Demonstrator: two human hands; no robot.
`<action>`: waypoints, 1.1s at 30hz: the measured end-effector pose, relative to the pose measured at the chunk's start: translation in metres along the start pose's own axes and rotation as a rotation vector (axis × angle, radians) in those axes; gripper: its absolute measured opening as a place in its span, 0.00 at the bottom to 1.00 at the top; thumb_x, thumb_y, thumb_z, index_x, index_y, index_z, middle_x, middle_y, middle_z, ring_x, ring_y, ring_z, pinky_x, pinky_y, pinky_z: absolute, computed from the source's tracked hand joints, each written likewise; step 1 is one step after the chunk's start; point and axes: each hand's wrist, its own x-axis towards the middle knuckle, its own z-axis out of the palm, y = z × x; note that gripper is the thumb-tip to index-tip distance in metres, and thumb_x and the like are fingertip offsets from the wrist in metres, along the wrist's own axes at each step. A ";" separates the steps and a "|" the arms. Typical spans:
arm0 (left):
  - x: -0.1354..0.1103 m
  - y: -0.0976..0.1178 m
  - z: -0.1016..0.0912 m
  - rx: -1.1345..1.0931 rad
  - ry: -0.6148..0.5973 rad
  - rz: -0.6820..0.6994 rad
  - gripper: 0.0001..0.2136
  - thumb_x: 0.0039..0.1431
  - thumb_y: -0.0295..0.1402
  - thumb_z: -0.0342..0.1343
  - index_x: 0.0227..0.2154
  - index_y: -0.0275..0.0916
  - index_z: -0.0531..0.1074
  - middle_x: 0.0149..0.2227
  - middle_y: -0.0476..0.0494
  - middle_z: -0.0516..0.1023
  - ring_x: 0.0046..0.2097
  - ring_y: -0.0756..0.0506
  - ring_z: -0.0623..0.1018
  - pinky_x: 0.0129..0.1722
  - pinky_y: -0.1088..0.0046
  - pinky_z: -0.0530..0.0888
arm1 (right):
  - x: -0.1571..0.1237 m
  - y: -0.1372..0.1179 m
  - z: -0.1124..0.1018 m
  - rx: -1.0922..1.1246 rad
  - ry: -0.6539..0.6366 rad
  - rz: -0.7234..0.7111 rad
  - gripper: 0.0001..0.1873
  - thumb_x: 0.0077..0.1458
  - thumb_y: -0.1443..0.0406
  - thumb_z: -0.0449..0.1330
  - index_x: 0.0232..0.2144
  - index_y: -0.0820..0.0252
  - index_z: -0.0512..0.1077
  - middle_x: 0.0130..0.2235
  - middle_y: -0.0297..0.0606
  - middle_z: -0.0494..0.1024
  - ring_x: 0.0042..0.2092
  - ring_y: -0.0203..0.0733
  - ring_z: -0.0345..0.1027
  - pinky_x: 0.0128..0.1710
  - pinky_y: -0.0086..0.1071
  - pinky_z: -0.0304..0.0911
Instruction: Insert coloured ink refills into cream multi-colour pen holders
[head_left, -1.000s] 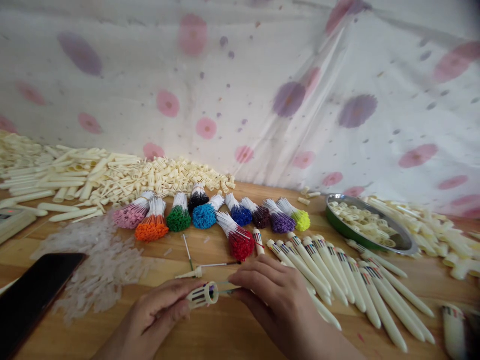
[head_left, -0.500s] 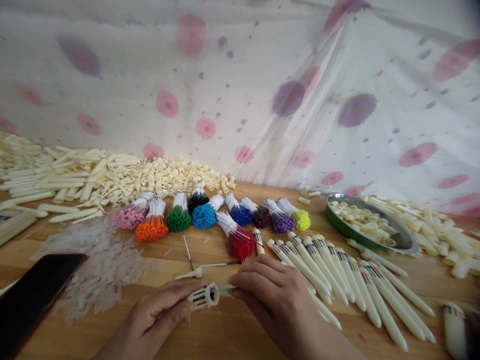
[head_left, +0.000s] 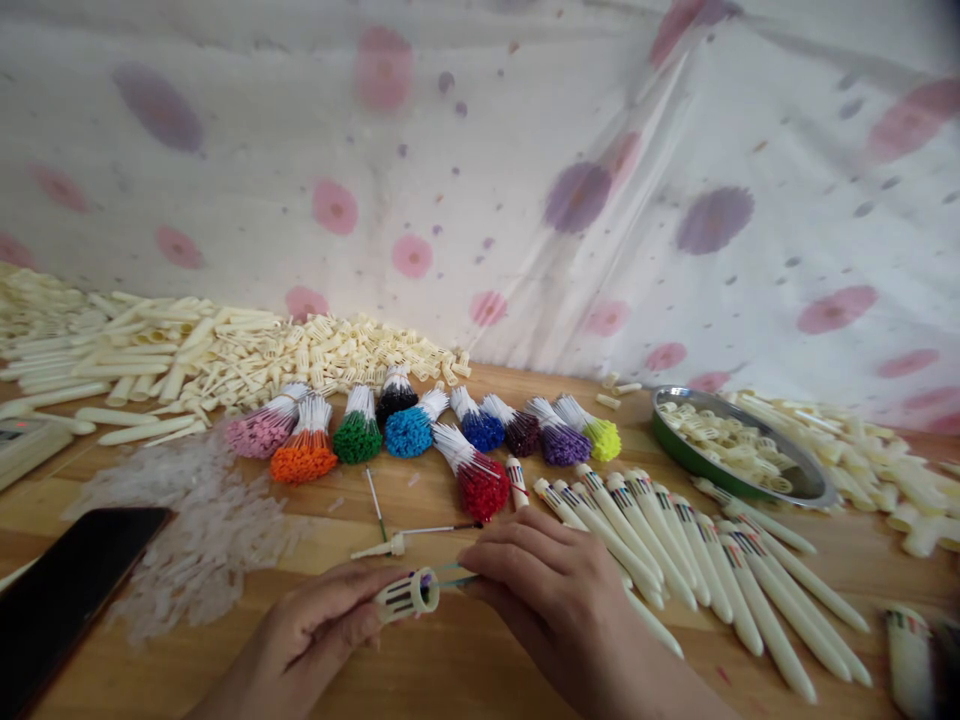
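Note:
In the lower middle, my left hand (head_left: 319,620) pinches a short cream slotted pen sleeve (head_left: 401,598), its open end turned right. Dark strips fill its slots, and a bit of purple shows inside the mouth. My right hand (head_left: 551,585) is closed around thin metal tweezers (head_left: 455,574), whose tips point at that mouth. Most of the tweezers is hidden under the fingers. Just beyond the hands lie a dark-tipped refill (head_left: 439,528), a green-tipped refill (head_left: 375,505) and a small cream pointed part (head_left: 379,548). A red bundle of refills (head_left: 476,480) rests behind my right hand.
Several coloured refill bundles (head_left: 416,430) line the table's middle. Multicolour pens (head_left: 705,560) fan out at right, before a green-sided metal dish (head_left: 664,440) of sleeves. Cream parts (head_left: 300,360) heap at back left. Clear plastic pieces (head_left: 202,540) and a phone (head_left: 75,590) lie left.
The tweezers' tips have drawn back slightly to the right and spread apart at the sleeve's mouth. Both hands stay nearly in place.

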 end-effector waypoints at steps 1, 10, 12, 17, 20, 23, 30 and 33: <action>0.000 0.000 0.000 0.001 0.005 0.000 0.12 0.57 0.38 0.52 0.42 0.57 0.76 0.45 0.51 0.81 0.44 0.44 0.80 0.40 0.72 0.77 | 0.000 0.000 0.000 0.006 -0.008 -0.001 0.07 0.60 0.69 0.52 0.36 0.59 0.70 0.32 0.37 0.76 0.34 0.38 0.68 0.33 0.30 0.64; 0.000 0.003 0.002 -0.080 0.009 -0.001 0.12 0.57 0.37 0.52 0.41 0.58 0.76 0.40 0.53 0.83 0.31 0.47 0.81 0.29 0.79 0.78 | 0.000 -0.002 -0.002 0.016 -0.029 -0.022 0.08 0.60 0.70 0.52 0.35 0.61 0.71 0.30 0.37 0.76 0.32 0.38 0.66 0.31 0.30 0.62; 0.000 0.002 0.002 -0.067 0.010 -0.002 0.12 0.57 0.37 0.52 0.42 0.58 0.75 0.42 0.53 0.82 0.35 0.47 0.81 0.30 0.78 0.78 | 0.000 -0.001 -0.002 0.027 -0.024 -0.015 0.07 0.60 0.70 0.52 0.34 0.62 0.71 0.30 0.37 0.76 0.32 0.38 0.66 0.31 0.30 0.62; 0.000 0.002 0.000 -0.016 0.014 0.008 0.12 0.57 0.35 0.53 0.41 0.59 0.76 0.43 0.55 0.81 0.45 0.46 0.79 0.43 0.75 0.75 | 0.000 0.000 0.001 0.098 -0.033 0.022 0.07 0.58 0.72 0.53 0.34 0.61 0.71 0.30 0.36 0.75 0.33 0.37 0.66 0.31 0.29 0.61; 0.000 0.004 -0.001 0.001 0.004 0.026 0.13 0.56 0.34 0.55 0.41 0.59 0.75 0.44 0.55 0.81 0.46 0.47 0.79 0.47 0.74 0.73 | 0.000 0.001 0.003 0.151 -0.022 0.027 0.06 0.58 0.71 0.53 0.33 0.60 0.71 0.29 0.35 0.75 0.31 0.36 0.66 0.30 0.28 0.61; 0.000 0.005 0.000 0.030 0.047 0.081 0.13 0.55 0.33 0.56 0.42 0.58 0.76 0.43 0.54 0.82 0.45 0.47 0.79 0.45 0.76 0.74 | -0.002 0.001 0.006 0.177 -0.004 0.030 0.07 0.59 0.69 0.53 0.31 0.60 0.71 0.28 0.35 0.75 0.30 0.35 0.67 0.29 0.28 0.61; 0.001 0.003 -0.002 0.173 0.139 0.284 0.14 0.55 0.32 0.57 0.44 0.55 0.74 0.41 0.53 0.82 0.42 0.50 0.80 0.42 0.82 0.74 | -0.002 -0.001 0.009 0.119 0.021 -0.006 0.08 0.59 0.71 0.52 0.31 0.62 0.71 0.27 0.36 0.75 0.29 0.36 0.66 0.28 0.28 0.61; 0.000 0.002 -0.002 0.234 0.141 0.335 0.15 0.56 0.32 0.56 0.45 0.54 0.73 0.40 0.52 0.82 0.41 0.50 0.80 0.41 0.82 0.74 | -0.002 -0.002 0.008 0.071 0.016 -0.057 0.09 0.59 0.74 0.51 0.32 0.63 0.70 0.27 0.37 0.75 0.29 0.36 0.65 0.28 0.29 0.61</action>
